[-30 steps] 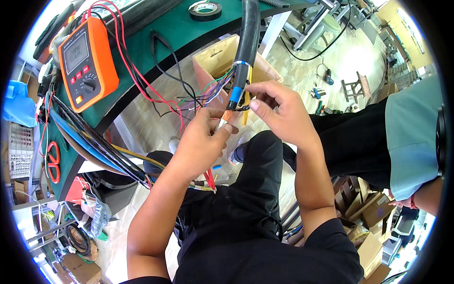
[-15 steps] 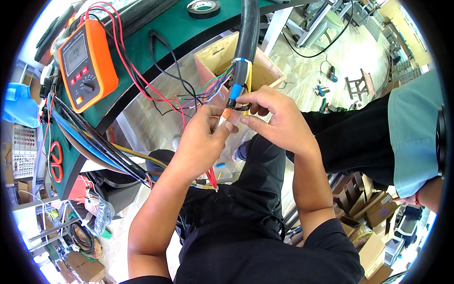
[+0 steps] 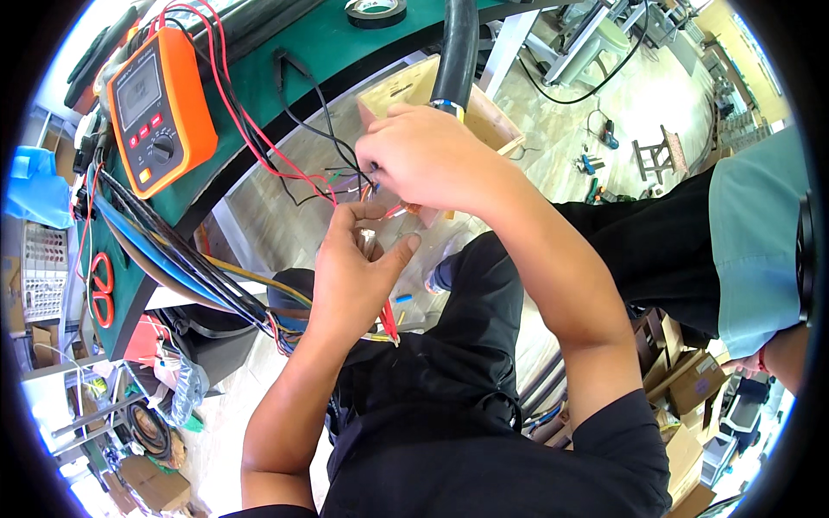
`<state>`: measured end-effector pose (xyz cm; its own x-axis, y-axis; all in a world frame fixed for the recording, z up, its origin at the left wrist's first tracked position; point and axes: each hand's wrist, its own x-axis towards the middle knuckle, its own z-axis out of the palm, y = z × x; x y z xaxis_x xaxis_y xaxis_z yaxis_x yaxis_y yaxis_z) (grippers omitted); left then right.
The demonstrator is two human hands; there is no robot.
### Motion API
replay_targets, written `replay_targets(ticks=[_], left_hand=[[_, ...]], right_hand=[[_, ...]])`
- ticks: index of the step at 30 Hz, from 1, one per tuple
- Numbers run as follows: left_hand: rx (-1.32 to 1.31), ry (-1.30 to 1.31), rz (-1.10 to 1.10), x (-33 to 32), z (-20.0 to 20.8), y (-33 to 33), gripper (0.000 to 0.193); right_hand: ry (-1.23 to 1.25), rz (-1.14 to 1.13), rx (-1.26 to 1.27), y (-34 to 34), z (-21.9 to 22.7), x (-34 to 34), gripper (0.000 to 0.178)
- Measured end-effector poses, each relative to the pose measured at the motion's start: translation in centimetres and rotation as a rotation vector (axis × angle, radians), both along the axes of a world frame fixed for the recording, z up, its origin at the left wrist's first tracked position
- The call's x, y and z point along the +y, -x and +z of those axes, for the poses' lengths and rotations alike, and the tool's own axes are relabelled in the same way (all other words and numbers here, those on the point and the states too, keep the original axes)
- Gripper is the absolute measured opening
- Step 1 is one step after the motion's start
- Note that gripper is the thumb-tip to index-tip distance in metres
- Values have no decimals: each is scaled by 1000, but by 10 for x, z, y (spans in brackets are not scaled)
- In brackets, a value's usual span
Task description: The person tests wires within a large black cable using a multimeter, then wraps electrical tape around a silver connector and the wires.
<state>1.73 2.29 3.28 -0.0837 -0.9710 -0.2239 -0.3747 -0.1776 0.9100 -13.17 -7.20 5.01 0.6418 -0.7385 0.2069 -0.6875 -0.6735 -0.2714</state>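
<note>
Here, the left hand [image 3: 348,274] gapes, fingers [image 3: 401,253] apart; the right hand [image 3: 425,157] curls by wires [image 3: 365,191], grasp unclear.

Red scissors [image 3: 102,289] on the left end of the green table [image 3: 345,50], blue bag [image 3: 39,186] off to the left, 1 stool [image 3: 602,45] back right, a drill [image 3: 610,138] on the floor [image 3: 553,138], boxes [image 3: 695,384] piled lower right, plus 1 co-worker [image 3: 673,250] in a pale teal top [image 3: 756,259] lol.
</note>
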Motion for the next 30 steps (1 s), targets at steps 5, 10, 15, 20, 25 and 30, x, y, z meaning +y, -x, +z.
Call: replay_targets(ticks=[5, 10, 15, 20, 25, 30], left_hand=[[-125, 219, 14, 6, -2, 14, 44], [-205, 626, 69, -2, -46, 20, 53], [-328, 844, 60, -17, -64, 19, 44], [-143, 649, 123, -11, -60, 28, 30], [181, 442, 228, -14, -59, 37, 16], [107, 366, 210, -6, -63, 35, 15]], right_hand=[[-450, 4, 114, -15, 17, -14, 14], [-658, 39, -54, -13, 32, -28, 19], [-626, 30, -7, -14, 25, -26, 20], [-96, -174, -75, -5, 19, -7, 19], [-143, -568, -979, 21, -3, 56, 17], [-581, -630, -1200, 18, -53, 111, 24]])
